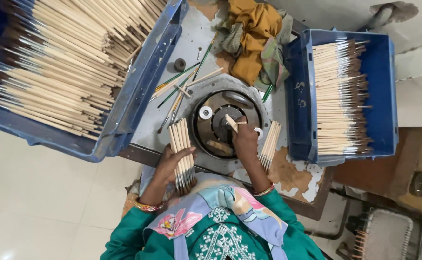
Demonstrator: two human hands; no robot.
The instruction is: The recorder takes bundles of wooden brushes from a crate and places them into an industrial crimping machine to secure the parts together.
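You're pressing one brush (231, 123) into the round machine head (220, 126) with the right hand (244, 142) grip pinched; left hand (173, 163) grip clenching the brush bundle (182, 151), keeping it level beside.

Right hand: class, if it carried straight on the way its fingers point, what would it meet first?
Probably the round metal machine disc, just beyond the brush handle that the right hand holds over it; depth is unclear from above.

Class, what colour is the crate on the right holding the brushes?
Blue crate, clearest in the head view.
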